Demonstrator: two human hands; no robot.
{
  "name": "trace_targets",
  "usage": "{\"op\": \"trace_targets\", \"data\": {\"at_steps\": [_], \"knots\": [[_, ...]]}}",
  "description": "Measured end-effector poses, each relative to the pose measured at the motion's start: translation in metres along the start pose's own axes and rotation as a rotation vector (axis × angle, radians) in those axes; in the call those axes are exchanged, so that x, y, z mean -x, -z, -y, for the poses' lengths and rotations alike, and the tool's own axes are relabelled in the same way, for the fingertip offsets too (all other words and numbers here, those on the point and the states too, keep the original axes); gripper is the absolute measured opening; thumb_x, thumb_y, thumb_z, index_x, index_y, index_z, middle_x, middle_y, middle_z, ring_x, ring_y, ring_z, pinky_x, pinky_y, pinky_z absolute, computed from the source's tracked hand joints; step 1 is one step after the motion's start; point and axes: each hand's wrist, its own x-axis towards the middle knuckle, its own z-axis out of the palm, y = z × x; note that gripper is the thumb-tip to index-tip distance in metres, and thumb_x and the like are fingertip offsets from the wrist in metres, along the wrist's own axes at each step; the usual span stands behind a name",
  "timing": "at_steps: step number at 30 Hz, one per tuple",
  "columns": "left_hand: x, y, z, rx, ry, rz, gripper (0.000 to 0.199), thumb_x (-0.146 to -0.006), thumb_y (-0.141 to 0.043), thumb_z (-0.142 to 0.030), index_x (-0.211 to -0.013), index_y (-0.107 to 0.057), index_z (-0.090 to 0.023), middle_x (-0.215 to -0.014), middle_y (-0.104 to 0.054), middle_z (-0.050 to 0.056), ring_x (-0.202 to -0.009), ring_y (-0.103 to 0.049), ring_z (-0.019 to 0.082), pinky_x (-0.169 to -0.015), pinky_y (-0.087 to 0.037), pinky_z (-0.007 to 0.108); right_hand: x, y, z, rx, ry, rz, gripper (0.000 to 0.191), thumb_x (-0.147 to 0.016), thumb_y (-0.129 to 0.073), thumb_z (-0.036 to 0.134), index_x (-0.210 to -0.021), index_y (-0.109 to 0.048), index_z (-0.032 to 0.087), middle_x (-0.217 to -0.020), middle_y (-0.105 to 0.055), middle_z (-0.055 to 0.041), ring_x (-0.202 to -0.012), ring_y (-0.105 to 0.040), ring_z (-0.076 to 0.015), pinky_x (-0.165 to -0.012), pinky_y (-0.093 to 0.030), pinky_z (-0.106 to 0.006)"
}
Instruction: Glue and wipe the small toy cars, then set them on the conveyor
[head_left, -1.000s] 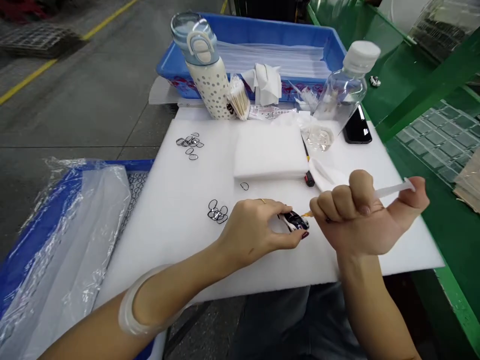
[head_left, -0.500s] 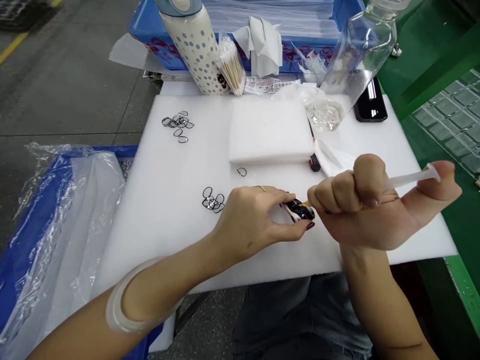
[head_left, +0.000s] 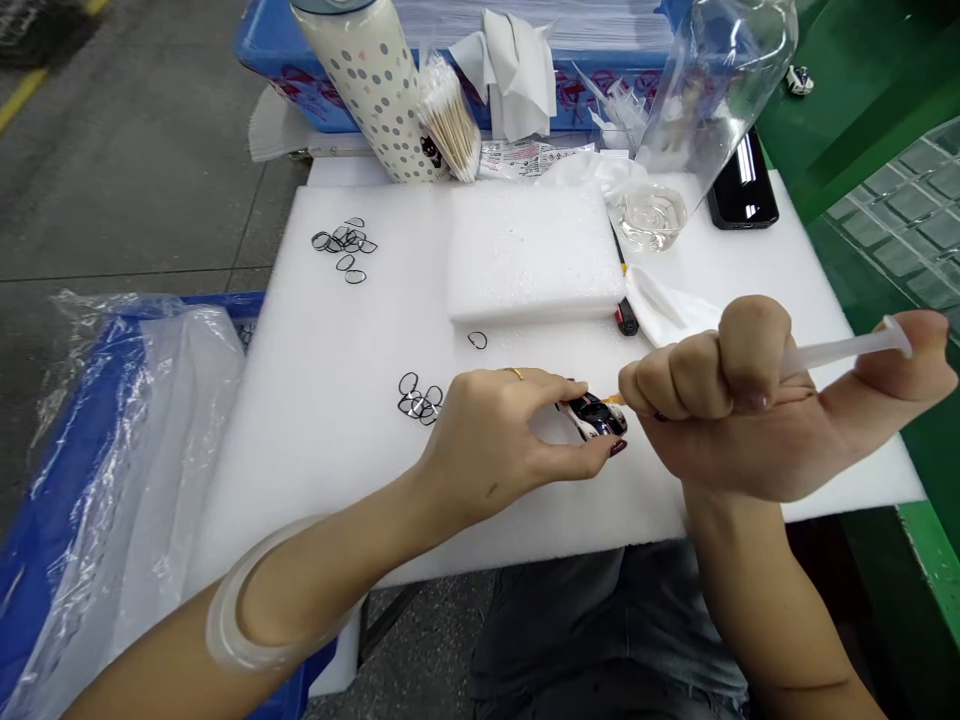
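Between thumb and fingertips, my left hand [head_left: 510, 430] grips a small toy car [head_left: 598, 415] with a dark top and white sides, above the white foam sheet. My right hand [head_left: 720, 410] is wrapped around a syringe [head_left: 847, 352]; its thumb rests on the end of the white plunger. The barrel is mostly hidden by the fingers. The syringe's orange tip [head_left: 613, 399] points left and meets the car's right end; whether it touches cannot be made out. Left of my left hand lies a small pile of thin black rings [head_left: 420, 400].
More black rings [head_left: 345, 240] lie at back left, and a single ring [head_left: 477, 340] near the white foam block [head_left: 532, 255]. Behind stand a dotted bottle [head_left: 367, 90], cotton swabs [head_left: 450, 115], a clear jar [head_left: 712, 90] and a phone [head_left: 744, 185]. A blue crate [head_left: 30, 560] sits left.
The view has shifted slightly. My right hand, with the syringe, appears a little further right, its thumb still on the plunger. The toy car remains in my left hand, turned slightly.
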Motion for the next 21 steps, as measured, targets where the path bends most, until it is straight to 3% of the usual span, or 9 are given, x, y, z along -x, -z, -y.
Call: {"op": "trace_targets", "data": {"at_steps": [14,18,21], "knots": [[-0.002,0.001,-0.001,-0.017,-0.005,-0.004,0.029,-0.085,-0.073,-0.045,-0.091,-0.074,-0.017,-0.086,-0.075,0.002,-0.065,-0.068,0.018,-0.066,-0.056,0.028,-0.003,-0.007,0.006,-0.069,0.029,0.008,0.062,-0.088,-0.034,0.075,-0.055,-0.036,0.023,-0.047,-0.016,0.006,-0.044,-0.016,-0.009,-0.044,-0.026,-0.028],[-0.001,0.0,-0.001,-0.018,-0.016,-0.015,0.028,-0.084,-0.073,-0.044,-0.09,-0.074,-0.017,-0.085,-0.075,0.002,-0.065,-0.069,0.018,-0.065,-0.056,0.028,0.004,-0.009,0.007,-0.042,-0.054,-0.042,0.061,-0.085,-0.042,0.074,-0.054,-0.032,0.022,-0.048,-0.018,0.0061,-0.044,-0.021,-0.0079,-0.046,-0.029,-0.028],[0.0,-0.002,0.001,-0.021,-0.014,-0.008,0.028,-0.084,-0.074,-0.044,-0.091,-0.073,-0.017,-0.088,-0.075,0.002,-0.07,-0.07,0.02,-0.065,-0.056,0.029,0.014,-0.008,0.018,-0.146,-0.134,-0.131,0.061,-0.085,-0.044,0.07,-0.052,-0.028,0.022,-0.048,-0.021,0.0047,-0.047,-0.031,-0.0093,-0.048,-0.028,-0.028]]}}
